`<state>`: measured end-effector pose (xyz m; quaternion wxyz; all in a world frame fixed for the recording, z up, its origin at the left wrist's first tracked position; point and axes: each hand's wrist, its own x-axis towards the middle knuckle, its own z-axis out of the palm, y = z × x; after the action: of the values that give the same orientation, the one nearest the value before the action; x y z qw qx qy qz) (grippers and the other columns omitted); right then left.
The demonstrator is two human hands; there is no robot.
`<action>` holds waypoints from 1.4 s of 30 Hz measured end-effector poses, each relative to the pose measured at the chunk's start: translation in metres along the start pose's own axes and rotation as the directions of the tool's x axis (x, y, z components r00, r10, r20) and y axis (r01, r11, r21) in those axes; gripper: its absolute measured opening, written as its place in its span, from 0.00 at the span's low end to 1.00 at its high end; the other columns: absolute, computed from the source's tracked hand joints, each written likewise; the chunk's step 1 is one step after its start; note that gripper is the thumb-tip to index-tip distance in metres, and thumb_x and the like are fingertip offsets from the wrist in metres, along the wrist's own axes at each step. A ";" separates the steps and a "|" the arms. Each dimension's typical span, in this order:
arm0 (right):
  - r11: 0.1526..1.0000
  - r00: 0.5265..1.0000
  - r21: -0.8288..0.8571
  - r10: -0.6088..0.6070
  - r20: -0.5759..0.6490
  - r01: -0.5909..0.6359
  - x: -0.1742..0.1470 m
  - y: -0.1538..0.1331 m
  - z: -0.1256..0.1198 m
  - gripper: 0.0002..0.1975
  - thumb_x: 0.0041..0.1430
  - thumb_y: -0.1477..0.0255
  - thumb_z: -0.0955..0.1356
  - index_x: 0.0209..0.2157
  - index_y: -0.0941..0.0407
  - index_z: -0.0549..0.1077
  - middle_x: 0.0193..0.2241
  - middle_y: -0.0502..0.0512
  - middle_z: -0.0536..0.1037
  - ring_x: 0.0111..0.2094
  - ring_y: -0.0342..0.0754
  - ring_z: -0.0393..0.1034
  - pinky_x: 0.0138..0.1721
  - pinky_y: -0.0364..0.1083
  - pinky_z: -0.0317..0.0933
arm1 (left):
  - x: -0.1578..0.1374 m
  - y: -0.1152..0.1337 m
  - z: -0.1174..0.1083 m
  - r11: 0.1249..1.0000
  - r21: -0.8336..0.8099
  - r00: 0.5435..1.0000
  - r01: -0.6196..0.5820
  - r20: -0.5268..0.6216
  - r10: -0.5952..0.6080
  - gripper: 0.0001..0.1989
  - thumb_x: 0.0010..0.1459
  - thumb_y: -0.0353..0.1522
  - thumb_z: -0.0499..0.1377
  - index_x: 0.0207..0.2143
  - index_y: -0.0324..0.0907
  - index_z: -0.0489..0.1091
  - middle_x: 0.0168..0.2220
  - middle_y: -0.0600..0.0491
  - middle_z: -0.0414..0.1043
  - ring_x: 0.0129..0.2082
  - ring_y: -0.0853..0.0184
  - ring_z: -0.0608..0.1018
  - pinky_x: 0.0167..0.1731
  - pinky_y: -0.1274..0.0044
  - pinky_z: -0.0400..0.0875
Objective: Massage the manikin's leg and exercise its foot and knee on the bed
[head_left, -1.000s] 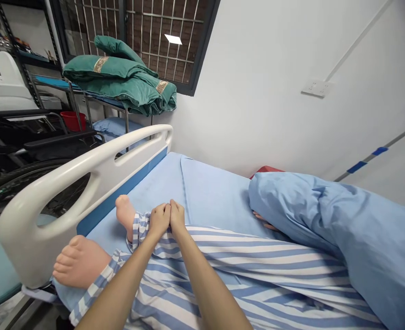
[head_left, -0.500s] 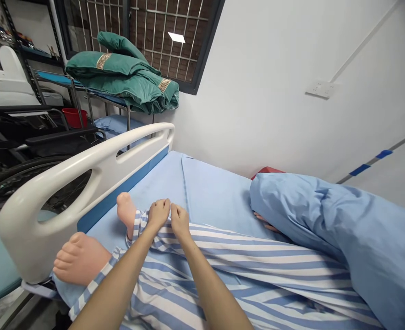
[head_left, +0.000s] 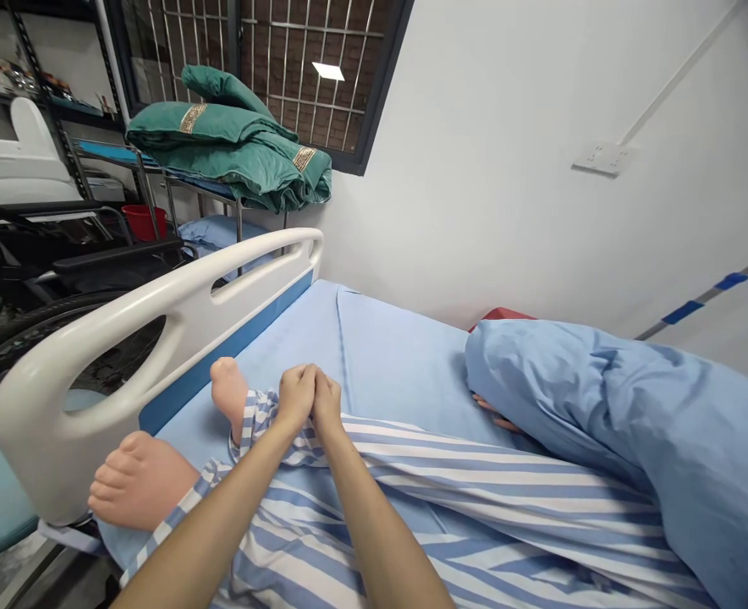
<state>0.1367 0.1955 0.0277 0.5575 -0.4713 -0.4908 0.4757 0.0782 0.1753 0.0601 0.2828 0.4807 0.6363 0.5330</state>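
Two bare, plastic-looking feet, the far foot (head_left: 229, 391) and the near foot (head_left: 140, 484), stick out of blue-and-white striped trousers (head_left: 463, 457) on a bed. My left hand (head_left: 296, 392) and my right hand (head_left: 327, 401) lie side by side over the far trouser leg, just above the ankle. Both are closed, knuckles up, their inner edges touching. Their fingers curl down over the leg's far side, where the fingertips are hidden. My forearms reach across the near leg.
A cream footboard (head_left: 184, 296) borders the bed's left end. Folded blue bedding (head_left: 577, 397) covers the upper body, with fingertips showing under its edge. Beyond the footboard stand a wheelchair (head_left: 120, 258) and green folded quilts (head_left: 234, 139). A white wall (head_left: 475, 152) runs along the far side.
My two hands have come together over the far trouser leg; a small gap between them has closed. The camera view has shifted slightly.
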 end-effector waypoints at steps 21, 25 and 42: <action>0.837 0.970 -0.491 -0.230 0.082 0.240 -0.016 -0.019 -0.053 0.21 0.59 0.61 0.56 0.15 0.56 0.56 0.14 0.45 0.57 0.19 0.40 0.50 0.22 0.42 0.43 | 0.000 -0.018 0.011 0.899 0.410 0.974 -0.156 0.214 0.071 0.18 0.55 0.38 0.45 0.16 0.40 0.61 0.17 0.55 0.64 0.21 0.72 0.63 0.26 0.79 0.53; 0.897 0.979 -0.394 -0.197 0.052 0.201 -0.014 -0.021 -0.055 0.22 0.59 0.60 0.55 0.15 0.56 0.56 0.14 0.45 0.57 0.19 0.40 0.51 0.22 0.41 0.45 | 0.000 -0.001 0.017 0.951 0.269 0.985 -0.149 0.129 0.118 0.19 0.53 0.39 0.46 0.14 0.41 0.54 0.14 0.59 0.52 0.19 0.74 0.58 0.23 0.79 0.51; 0.960 0.994 -0.257 -0.107 0.013 0.107 -0.003 -0.031 -0.069 0.19 0.55 0.60 0.58 0.15 0.55 0.57 0.14 0.46 0.60 0.20 0.41 0.53 0.22 0.41 0.48 | -0.026 0.000 0.057 0.977 0.194 0.996 -0.082 0.042 0.075 0.17 0.55 0.37 0.44 0.16 0.41 0.57 0.16 0.57 0.60 0.20 0.73 0.61 0.24 0.80 0.52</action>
<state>0.2068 0.1854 0.0528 0.5167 -0.5125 -0.5730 0.3769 0.1383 0.1748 0.0407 0.2238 0.5402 0.6611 0.4701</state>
